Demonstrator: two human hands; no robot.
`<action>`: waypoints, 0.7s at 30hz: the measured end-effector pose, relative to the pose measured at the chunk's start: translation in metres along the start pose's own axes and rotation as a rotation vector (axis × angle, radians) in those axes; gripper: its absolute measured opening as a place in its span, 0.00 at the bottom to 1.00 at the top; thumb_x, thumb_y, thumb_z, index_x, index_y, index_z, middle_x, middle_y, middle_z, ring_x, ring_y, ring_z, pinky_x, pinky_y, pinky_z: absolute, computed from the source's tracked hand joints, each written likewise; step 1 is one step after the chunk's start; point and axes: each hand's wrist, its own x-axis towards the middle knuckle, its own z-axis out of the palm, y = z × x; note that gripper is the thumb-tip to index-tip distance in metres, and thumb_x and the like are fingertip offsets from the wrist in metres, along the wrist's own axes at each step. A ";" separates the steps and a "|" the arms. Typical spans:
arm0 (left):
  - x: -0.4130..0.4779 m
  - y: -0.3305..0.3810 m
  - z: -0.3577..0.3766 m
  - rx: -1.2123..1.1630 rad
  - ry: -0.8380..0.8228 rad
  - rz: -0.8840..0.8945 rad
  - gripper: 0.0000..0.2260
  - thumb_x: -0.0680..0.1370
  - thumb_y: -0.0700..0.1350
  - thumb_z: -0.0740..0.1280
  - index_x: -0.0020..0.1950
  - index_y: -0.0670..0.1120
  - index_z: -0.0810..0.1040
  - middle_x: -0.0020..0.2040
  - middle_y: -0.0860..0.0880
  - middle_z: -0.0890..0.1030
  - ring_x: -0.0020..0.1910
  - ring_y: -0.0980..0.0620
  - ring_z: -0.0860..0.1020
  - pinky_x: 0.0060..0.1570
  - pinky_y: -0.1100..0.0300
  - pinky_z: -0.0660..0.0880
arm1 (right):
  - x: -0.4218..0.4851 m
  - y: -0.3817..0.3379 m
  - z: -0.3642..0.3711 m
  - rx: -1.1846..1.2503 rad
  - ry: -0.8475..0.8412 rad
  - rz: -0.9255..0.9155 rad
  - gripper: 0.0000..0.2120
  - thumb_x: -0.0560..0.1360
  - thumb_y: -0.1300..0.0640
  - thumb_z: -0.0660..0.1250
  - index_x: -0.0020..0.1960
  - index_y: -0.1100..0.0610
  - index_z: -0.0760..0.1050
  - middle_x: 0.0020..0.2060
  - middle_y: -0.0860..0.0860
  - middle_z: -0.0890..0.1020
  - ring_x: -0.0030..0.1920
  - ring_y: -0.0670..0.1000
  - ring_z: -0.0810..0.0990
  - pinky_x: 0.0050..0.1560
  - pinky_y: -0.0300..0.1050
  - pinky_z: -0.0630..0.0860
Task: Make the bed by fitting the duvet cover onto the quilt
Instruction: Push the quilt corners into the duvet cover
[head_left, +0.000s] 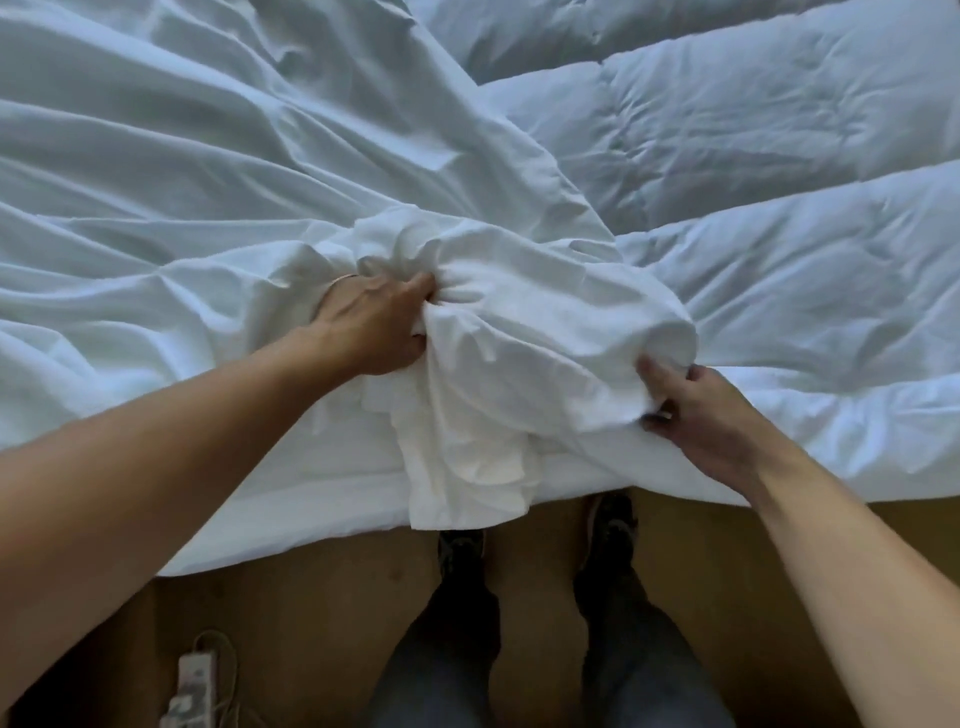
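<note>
A person standing at the edge of a bed grips a bunched white duvet cover (498, 332) with both hands, the left hand (371, 325) with fingers curled deep into a gathered fold and the right hand (696, 410) pinching the cloth between thumb and bent fingers at the mattress edge. The cover spreads wrinkled over the bed's left side, part of it hanging toward the wooden floor (311, 623), while the puffy stitched quilt (779, 182) lies bare on the right. A white power strip (189, 686) rests on the floor near the person's shoes.
</note>
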 end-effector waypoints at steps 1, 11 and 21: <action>0.006 0.008 0.002 -0.019 -0.012 -0.016 0.16 0.73 0.56 0.66 0.56 0.52 0.70 0.49 0.43 0.83 0.47 0.35 0.81 0.38 0.53 0.67 | -0.004 0.000 0.000 -0.007 -0.209 -0.023 0.25 0.67 0.46 0.80 0.61 0.53 0.81 0.57 0.52 0.84 0.58 0.54 0.83 0.55 0.44 0.80; 0.013 0.041 -0.013 -0.212 -0.133 -0.260 0.05 0.77 0.51 0.63 0.52 0.56 0.74 0.53 0.44 0.81 0.58 0.38 0.75 0.46 0.50 0.69 | 0.033 0.056 0.084 -0.975 -0.117 -0.272 0.21 0.80 0.58 0.65 0.72 0.58 0.69 0.69 0.56 0.75 0.70 0.57 0.72 0.67 0.44 0.66; 0.002 0.053 -0.013 -0.233 -0.068 -0.404 0.11 0.78 0.49 0.60 0.59 0.56 0.73 0.59 0.37 0.75 0.57 0.35 0.76 0.47 0.51 0.68 | 0.040 0.038 0.118 -0.672 -0.205 -0.390 0.21 0.83 0.51 0.56 0.74 0.57 0.65 0.70 0.52 0.70 0.73 0.55 0.66 0.72 0.33 0.56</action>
